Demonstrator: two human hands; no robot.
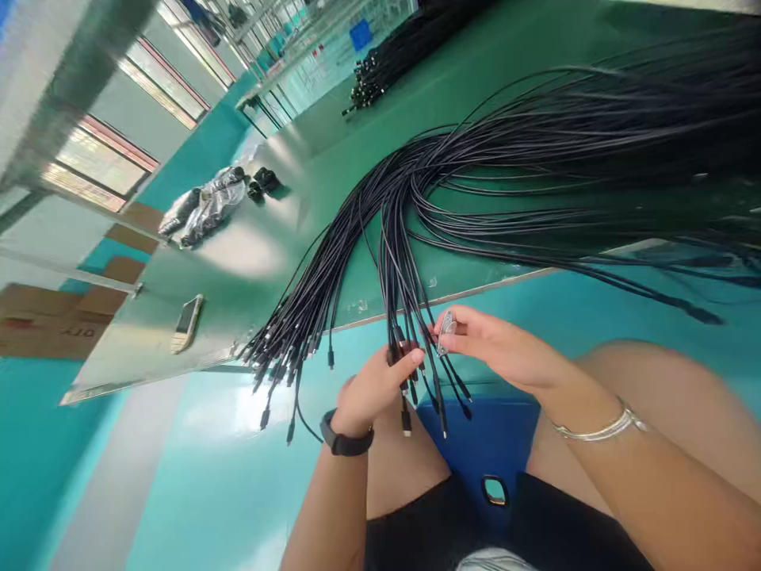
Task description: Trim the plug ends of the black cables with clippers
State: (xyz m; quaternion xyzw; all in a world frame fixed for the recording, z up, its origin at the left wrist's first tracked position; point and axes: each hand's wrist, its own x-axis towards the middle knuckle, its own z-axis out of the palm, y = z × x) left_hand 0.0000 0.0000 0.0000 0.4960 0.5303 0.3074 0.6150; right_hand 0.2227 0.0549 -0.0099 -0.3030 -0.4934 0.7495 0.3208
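A thick bundle of black cables [398,170] runs across the green table and bends down over its front edge. My left hand [380,385] is closed around several cable ends just off that edge, with the thumb lying across them. Below its fingers hang the small connectors [407,420]. Beside it, my right hand [487,341] pinches a small silver metal piece [445,331] between thumb and fingers, close to the hanging cables; its exact kind is unclear. A second cluster of cable ends [285,341] with metal-tipped plugs droops over the edge to the left.
On the green table [321,170] lie a handheld device [187,323], plastic-wrapped black items [205,206] and a small black bundle [265,182]. Another cable pile [380,75] lies at the back. Cardboard boxes [59,317] stand at the left. A blue stool [484,432] shows between my legs.
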